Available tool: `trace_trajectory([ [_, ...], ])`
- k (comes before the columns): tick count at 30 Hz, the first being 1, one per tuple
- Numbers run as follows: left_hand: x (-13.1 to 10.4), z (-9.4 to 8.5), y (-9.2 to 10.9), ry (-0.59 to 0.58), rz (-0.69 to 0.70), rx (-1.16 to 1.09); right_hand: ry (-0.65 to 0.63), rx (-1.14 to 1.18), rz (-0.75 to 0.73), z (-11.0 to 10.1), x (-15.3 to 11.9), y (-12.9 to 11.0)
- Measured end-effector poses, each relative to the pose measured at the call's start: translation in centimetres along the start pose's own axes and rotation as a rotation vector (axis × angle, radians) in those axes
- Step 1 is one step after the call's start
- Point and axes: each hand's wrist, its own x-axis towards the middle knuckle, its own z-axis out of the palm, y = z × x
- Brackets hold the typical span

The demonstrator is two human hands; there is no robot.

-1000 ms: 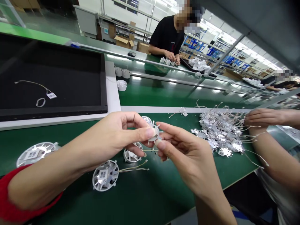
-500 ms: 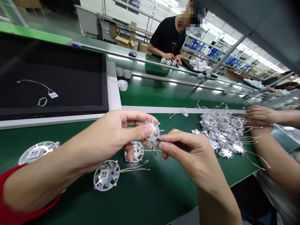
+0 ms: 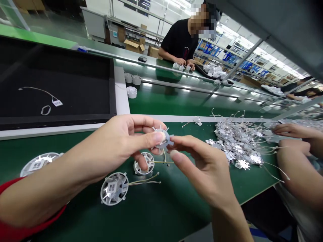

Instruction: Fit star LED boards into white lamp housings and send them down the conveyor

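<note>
My left hand pinches a small silvery plate with spokes round its edge, thumb on its face. By the plate's right side, my right hand has thumb and forefinger apart; the forefinger's tip is at a tab on the rim. Thin wires hang below the plate. Under my left fingertips a small round white housing stands on the green table, partly covered. Nearer to me lies a round white frame with a labelled spoked plate in it and loose wires. Another such frame is partly behind my left forearm.
A heap of spoked plates with wires lies on the right, beside a co-worker's hands. At left is a black tray with a wired tag. White round housings stand beyond its pale rim. Another person works across the line.
My right thumb and forefinger have parted from their pinch at the plate's edge. My left hand has tilted the plate and shifted it slightly left. The co-worker's hands at right have moved.
</note>
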Motion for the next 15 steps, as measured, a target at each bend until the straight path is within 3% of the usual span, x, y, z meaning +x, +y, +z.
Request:
trace_trajectory([
  [2,-0.2,0.1,-0.1,0.029,0.008,0.075,-0.078,0.212,0.229,-0.3,0.5,-0.6],
  [5,-0.4,0.1,0.0,0.049,0.004,0.145,-0.160,0.401,0.411,-0.4,1.1,-0.7],
  [10,0.1,-1.2,0.3,-0.069,-0.005,0.364,-0.237,0.512,0.544,-0.2,1.7,0.5],
  [13,0.1,-2.3,0.0,-0.057,0.024,0.655,-0.260,0.463,0.570,-0.2,1.8,1.2],
  [15,-0.1,-2.9,-0.4,-0.061,0.118,0.883,-0.269,0.412,0.576,-0.2,1.8,1.5],
])
